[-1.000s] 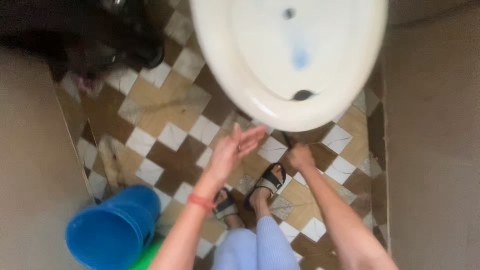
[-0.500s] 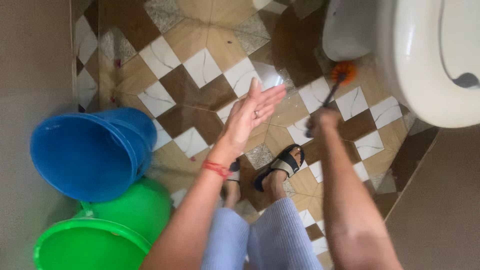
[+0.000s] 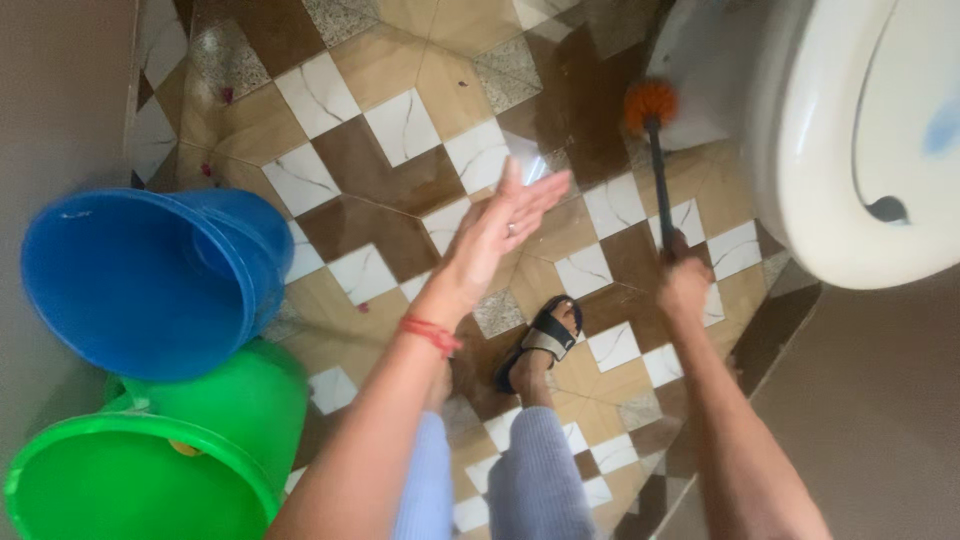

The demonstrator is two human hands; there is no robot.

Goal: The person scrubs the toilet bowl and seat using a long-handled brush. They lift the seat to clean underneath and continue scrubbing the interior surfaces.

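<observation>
My right hand (image 3: 686, 282) grips the dark handle of a toilet brush (image 3: 657, 170). Its orange bristle head points away from me and rests against the outside base of the white toilet (image 3: 800, 150) near the floor. My left hand (image 3: 497, 232) hovers flat above the tiled floor with its fingers straight and apart, a ring on one finger, and holds nothing. A red thread band circles the left wrist. My foot in a dark sandal (image 3: 540, 340) stands on the tiles between my arms.
A blue bucket (image 3: 150, 280) lies tilted on top of a green bucket (image 3: 160, 460) at the left, against a grey wall (image 3: 50, 100). The floor (image 3: 380, 160) has brown, tan and white patterned tiles. Another grey wall (image 3: 880, 400) closes in the right side.
The view has swung left from above the toilet bowl to the floor and buckets. My right hand has pushed the brush forward along the toilet's base. The left hand stays open.
</observation>
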